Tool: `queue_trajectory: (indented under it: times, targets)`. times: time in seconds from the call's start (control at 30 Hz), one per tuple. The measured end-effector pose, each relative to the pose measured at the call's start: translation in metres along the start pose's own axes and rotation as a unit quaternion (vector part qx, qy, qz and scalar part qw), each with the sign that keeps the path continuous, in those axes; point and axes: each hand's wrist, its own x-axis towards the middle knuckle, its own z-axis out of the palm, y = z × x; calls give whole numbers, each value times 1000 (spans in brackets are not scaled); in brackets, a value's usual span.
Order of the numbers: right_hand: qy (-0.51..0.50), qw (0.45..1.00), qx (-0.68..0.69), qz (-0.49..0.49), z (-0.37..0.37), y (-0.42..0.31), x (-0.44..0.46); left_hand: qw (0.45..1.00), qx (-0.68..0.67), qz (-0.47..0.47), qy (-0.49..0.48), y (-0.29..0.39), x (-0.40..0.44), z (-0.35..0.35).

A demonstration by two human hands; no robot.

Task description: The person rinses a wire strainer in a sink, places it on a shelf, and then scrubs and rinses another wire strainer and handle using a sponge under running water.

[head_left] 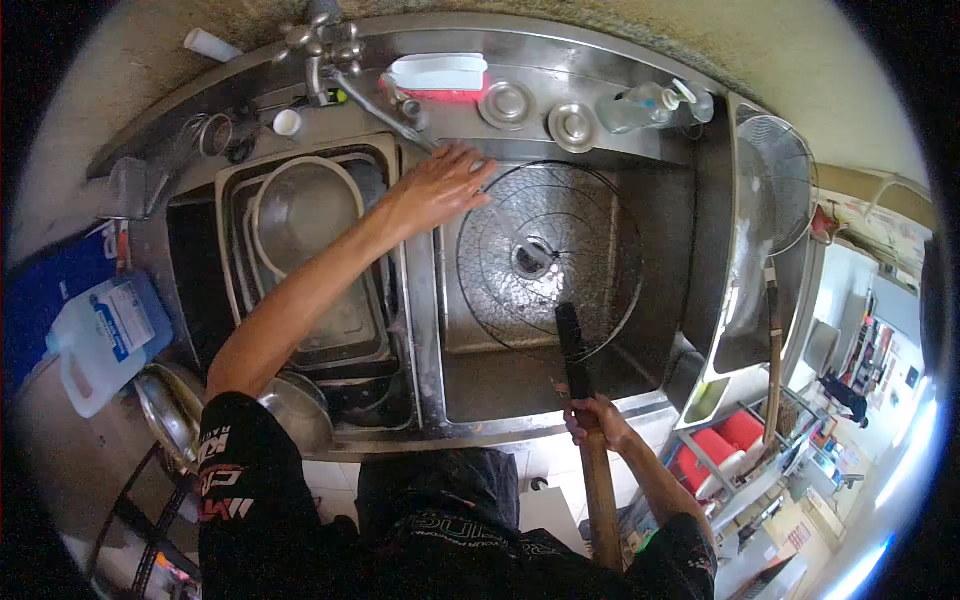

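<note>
My left hand (445, 187) reaches over the divider to the end of the faucet spout (375, 105), its fingers curled over the tip. A stream of water (525, 240) runs from beneath it into the right sink basin (490, 385). My right hand (597, 420) is wrapped round the wooden handle of a large wire skimmer (571, 332). The skimmer's round mesh lies over the basin, around the drain (535, 257), and the water falls onto it. The handle's lower end runs down beside my body.
The left basin holds stacked metal trays (392, 300) and a round container (262, 225). Metal lids (507, 104) and pump bottles (640, 108) line the back ledge. At right, another long-handled strainer (775, 185) rests over a basin. A plastic jug (110, 335) stands at left.
</note>
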Motion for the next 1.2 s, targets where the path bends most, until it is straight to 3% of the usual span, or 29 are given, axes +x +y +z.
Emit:
queue_trajectory:
  times: [0.07, 0.1, 0.17, 0.23, 0.27, 0.33, 0.47, 0.57, 0.63, 0.7, 0.77, 0.8, 0.87, 0.9, 0.97, 1.0, 1.13, 1.2]
  targets:
    - [46, 998, -36, -25, -1, 7, -26, 991, 10, 12, 136, -4, -3, -26]
    - [-14, 999, -20, -38, 8, 10, 59, 980, 127, -8, 156, -32, -18, -71]
    - [-43, 998, -23, -50, 7, 12, 27, 910, 375, -54, 167, -65, -33, -129]
    - [-15, 998, -27, -51, 6, 19, 14, 949, 284, -14, 134, -121, -38, -127]
    - [-5, 998, -33, -55, 5, 19, 16, 948, 286, -14, 140, -127, -35, -132]
    - [-31, 998, -22, -47, -5, 26, 22, 965, 256, 21, 56, -132, -30, -141]
    - [-21, 997, -68, -39, 0, 26, 16, 943, 296, 74, 137, -129, -25, -138]
    - [-7, 999, -7, -43, 1, 29, 13, 918, 386, 11, 91, -100, -22, -135]
    - [-8, 998, -3, -63, 3, 32, 17, 903, 391, -82, 155, -72, -23, -115]
    - [-5, 997, -3, -80, -3, 36, 24, 952, 191, -115, 209, -21, -18, -88]
    - [-15, 984, -139, -113, -15, 42, 32, 963, 248, 42, 97, 0, -13, -48]
    - [-15, 975, -186, -122, -15, 42, 30, 965, 242, 37, 98, -3, -12, -16]
    - [4, 998, 57, -17, 10, 24, 22, 954, 220, 70, 193, -19, 0, 43]
    - [3, 999, 2, -47, 11, 25, 22, 953, 217, 64, 200, -28, 9, 54]
    - [-33, 999, 5, -37, 14, 16, 20, 976, 203, 44, 67, -43, 20, 71]
    - [-29, 999, 2, -36, 10, 14, 18, 959, 141, 143, 202, -46, 15, 69]
    - [-20, 999, 5, -36, 10, 20, 23, 965, 61, 175, 188, -44, 12, 63]
    - [-4, 999, 14, -30, 10, 24, 26, 989, 41, 86, 111, -39, 18, 58]
